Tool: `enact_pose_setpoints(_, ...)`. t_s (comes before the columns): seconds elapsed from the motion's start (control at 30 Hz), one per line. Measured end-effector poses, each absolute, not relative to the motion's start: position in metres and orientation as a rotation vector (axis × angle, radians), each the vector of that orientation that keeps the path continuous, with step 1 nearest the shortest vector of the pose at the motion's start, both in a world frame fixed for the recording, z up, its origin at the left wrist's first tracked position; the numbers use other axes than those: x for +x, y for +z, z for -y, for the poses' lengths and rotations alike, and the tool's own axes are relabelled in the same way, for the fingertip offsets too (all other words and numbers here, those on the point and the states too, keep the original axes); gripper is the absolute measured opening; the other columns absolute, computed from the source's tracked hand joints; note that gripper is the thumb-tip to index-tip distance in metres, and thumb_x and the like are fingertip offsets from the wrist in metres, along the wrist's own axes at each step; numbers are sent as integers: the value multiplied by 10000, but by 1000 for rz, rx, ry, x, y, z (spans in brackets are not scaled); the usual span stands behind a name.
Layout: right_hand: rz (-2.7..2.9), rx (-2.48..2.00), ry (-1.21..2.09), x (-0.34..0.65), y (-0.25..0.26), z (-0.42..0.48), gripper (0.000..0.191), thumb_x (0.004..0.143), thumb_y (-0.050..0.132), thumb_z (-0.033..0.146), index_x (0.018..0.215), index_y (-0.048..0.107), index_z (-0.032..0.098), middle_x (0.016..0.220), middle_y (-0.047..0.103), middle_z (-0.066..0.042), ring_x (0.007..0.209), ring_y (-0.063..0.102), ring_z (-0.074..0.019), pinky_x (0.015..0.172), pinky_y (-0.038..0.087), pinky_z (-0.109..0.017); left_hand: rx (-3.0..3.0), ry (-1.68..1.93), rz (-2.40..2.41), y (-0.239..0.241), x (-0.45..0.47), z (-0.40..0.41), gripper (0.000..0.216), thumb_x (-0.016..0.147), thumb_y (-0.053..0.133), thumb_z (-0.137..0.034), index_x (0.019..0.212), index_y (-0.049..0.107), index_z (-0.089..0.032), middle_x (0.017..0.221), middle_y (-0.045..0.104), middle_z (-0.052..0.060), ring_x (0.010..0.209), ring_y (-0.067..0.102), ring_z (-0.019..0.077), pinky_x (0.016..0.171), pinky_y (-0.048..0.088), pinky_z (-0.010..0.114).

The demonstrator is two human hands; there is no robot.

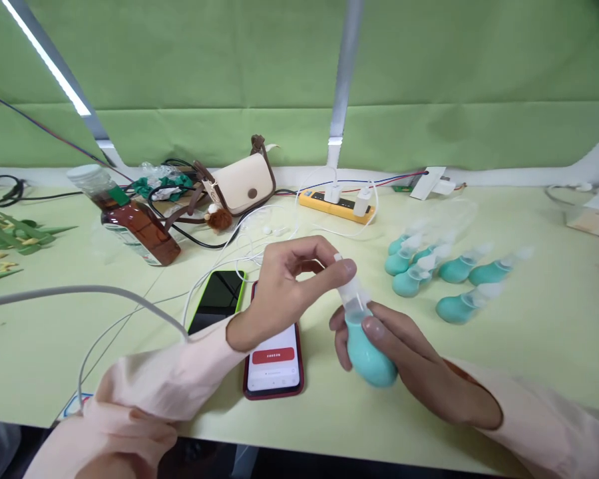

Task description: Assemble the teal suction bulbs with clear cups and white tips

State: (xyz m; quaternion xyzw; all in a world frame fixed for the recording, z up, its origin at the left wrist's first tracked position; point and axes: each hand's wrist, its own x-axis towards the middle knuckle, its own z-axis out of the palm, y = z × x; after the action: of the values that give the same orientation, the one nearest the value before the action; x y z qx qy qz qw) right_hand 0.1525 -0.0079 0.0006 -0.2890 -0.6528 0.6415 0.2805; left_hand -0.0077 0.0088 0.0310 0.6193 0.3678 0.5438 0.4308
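A teal bulb nasal aspirator (371, 356) with a clear plastic nozzle is held tilted above the table. My right hand (414, 359) wraps its fingers around the neck and upper part of the bulb. At the nozzle's upper end, my left hand (294, 279) pinches the clear tip between thumb and fingers. To the right lie several more aspirators of the same kind, such as a teal one (456, 308), with their clear nozzles pointing up and right. Beneath my left forearm lies a phone in a red case (273, 372), its screen lit.
A green-edged phone (219, 296) lies left of the lit one, among white cables. Behind stand a brown bottle (137, 226), a cream handbag (244, 184) and a yellow power strip (337, 207). A grey cable (104, 290) crosses to my left sleeve. Green leaf-like pieces (10, 233) lie far left.
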Motion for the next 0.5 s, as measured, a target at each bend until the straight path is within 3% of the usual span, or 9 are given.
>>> enact_pose_setpoints(0.17,1774,-677,1810,158,12,24,414,893,249,469,730,484,170,655,491,-19,584,438,-100,580,418,-224,1555,1409,-841,36,-3,9,103,748,596,-143,646,609,-146,689,606,21,642,556,126,547,446,234)
enact_pose_setpoints(0.5,1745,-581,2001,164,13,27,389,853,304,533,767,442,179,616,447,-1,515,376,-87,485,353,-218,1335,1377,-594,32,2,22,107,758,600,-132,656,587,-161,743,642,17,695,592,120,615,488,224)
